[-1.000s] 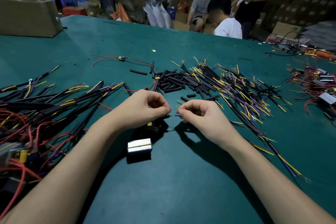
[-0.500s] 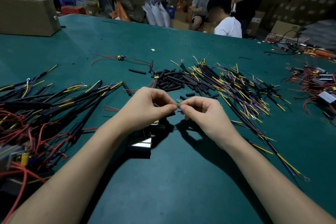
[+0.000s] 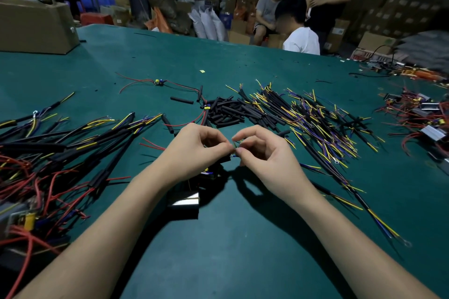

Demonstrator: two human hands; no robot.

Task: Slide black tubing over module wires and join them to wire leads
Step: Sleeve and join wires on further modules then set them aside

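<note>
Joining: mid-step, by the look of it; thin wire ends [image 3: 235, 150] pinched between both hands above the desk [image 3: 243, 250], too small to tell whether already twisted together.
Left hand [image 3: 196, 150]: grip pressed together, thumb and forefinger pinching the module-side wire.
Right hand [image 3: 261, 153]: grip pressed together on the lead end, other fingers curled.
Module [image 3: 185, 200]: lying on the desk just below the left hand, partly in its shadow; wires running up towards the fingers.
Black tubing [image 3: 224, 159]: short dark piece seemingly already on the wire beside the left fingertips; not certain.
Done, judged from the layout: heap of sleeved assemblies [image 3: 60, 138] with red wires at left.
Left to do: loose tubing pieces [image 3: 226, 110] piled beyond the hands, bundle of wire leads [image 3: 315, 119] to the right, more modules [image 3: 427, 116] at far right; plenty remaining, probably.
Current unit: join to finish, then tubing over the joint, likely.
</note>
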